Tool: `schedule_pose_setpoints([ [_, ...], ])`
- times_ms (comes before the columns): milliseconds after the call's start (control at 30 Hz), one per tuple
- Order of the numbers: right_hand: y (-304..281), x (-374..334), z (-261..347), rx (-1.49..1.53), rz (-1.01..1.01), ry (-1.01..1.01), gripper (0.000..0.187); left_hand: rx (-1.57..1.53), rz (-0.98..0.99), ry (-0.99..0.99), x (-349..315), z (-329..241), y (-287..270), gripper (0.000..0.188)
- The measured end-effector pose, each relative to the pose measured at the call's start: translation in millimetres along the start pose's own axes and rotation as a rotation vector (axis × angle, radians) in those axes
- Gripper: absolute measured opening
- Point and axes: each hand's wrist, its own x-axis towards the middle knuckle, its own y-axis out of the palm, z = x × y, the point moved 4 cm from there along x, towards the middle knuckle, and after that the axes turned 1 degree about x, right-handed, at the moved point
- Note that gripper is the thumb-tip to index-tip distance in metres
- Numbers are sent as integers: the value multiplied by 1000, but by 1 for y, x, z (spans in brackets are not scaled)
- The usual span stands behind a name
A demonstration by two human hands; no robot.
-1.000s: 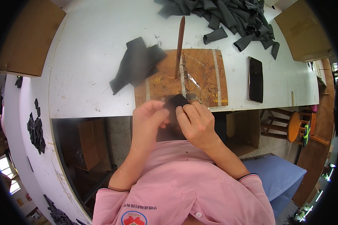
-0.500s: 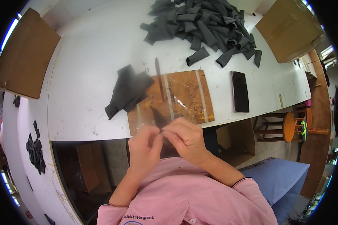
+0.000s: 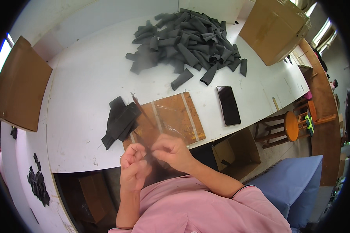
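Observation:
My left hand (image 3: 133, 167) is closed, its fingers curled in front of my body at the board's near edge. Just beside it, my right hand (image 3: 172, 153) has thumb and fingers pinched together. Between them shows a narrow dark fabric piece (image 3: 147, 149), blurred and partly covered by the fingers. Beyond the hands lies a worn brown board (image 3: 174, 123) with pale tape strips. A thin brown pointed strip (image 3: 143, 112) stretches over its left part. Several dark grey fabric tubes (image 3: 119, 121) lie overlapped at the board's left side.
A large heap of dark grey fabric tubes (image 3: 194, 42) covers the back of the white table (image 3: 85, 97). A black phone (image 3: 228, 105) lies right of the board. Cardboard boxes stand at left (image 3: 21, 85) and right (image 3: 274, 33). A wooden stool (image 3: 291, 126) is off the right edge.
The view has shifted, so the table things appear lower and mostly further left. My hands have drawn slightly apart at the fingertips, and the left one has turned with its fingers curled.

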Motion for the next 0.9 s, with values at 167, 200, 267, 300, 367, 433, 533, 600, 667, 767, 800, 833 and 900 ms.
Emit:
schedule_pose_setpoints([
  [167,22,-19,-22,1088,43,550,12,679,-302,245,6,1,-7,22],
  [200,22,-17,-22,1086,39,546,12,678,-297,244,6,7,-6,22],
  [267,20,-13,-20,870,102,451,14,927,-417,446,3,8,0,21],
  [300,16,-10,-18,636,107,401,15,886,-453,441,4,10,-2,19],
  [367,15,-8,-16,555,104,393,15,894,-419,508,5,11,-8,21],
  [433,15,-8,-14,476,116,383,15,903,-398,584,-1,3,-8,23],
  [533,3,-9,-23,666,38,354,14,386,-264,140,1,-1,4,30],
  [600,2,-8,-9,709,97,283,14,-78,103,-119,-5,4,27,34],
  [667,5,-5,-2,755,189,235,14,-121,186,-160,-8,-4,40,35],
  [767,2,-3,1,876,82,357,11,186,87,-27,-10,-2,42,37],
  [800,2,-2,0,876,89,359,11,533,-111,150,-10,-7,37,36],
  [833,-3,1,4,589,63,202,10,744,-175,261,-8,-5,30,25],
  [900,-5,5,19,167,26,-14,7,752,-231,343,-8,2,25,20],
])
